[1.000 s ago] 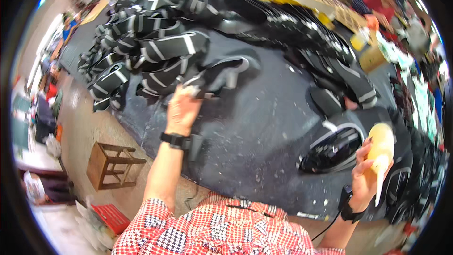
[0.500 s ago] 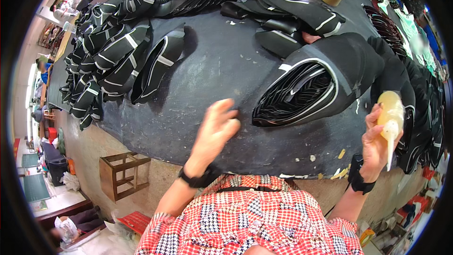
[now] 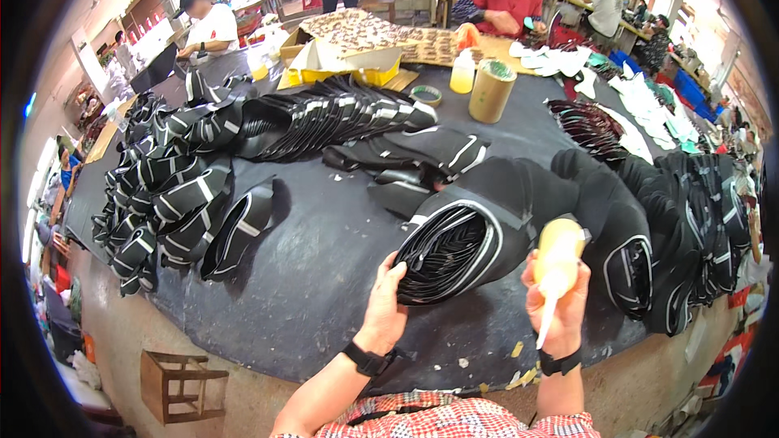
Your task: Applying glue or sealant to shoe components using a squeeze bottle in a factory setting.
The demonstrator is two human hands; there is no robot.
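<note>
My right hand (image 3: 558, 308) is wrapped round a squeeze bottle (image 3: 561, 245) of pale yellow liquid, its long white nozzle tilted down toward me. To its left, a nested stack of black shoe uppers (image 3: 499, 174) with pale edging lies on the table, its open end facing me. The fingers of my left hand (image 3: 383, 308) close on the left edge of that open end; the fingertips are partly hidden. Beyond it rest several flat black pieces (image 3: 422, 150). One single black upper (image 3: 238, 231) lies apart on the left, beside a heap of similar ones (image 3: 174, 186).
The dark table (image 3: 316, 276) has a curved near edge with scraps on it. More black stacks (image 3: 682, 219) fill its right side. Toward the back stand a cardboard tube (image 3: 492, 91), another bottle (image 3: 462, 71) and a tape roll (image 3: 425, 96). Co-workers sit beyond; a wooden stool (image 3: 180, 385) stands lower left.
The view has tilted up, showing the far side of the room. My left hand has gone from free above the table to the stack's edge. The bottle has come closer to the stack.
</note>
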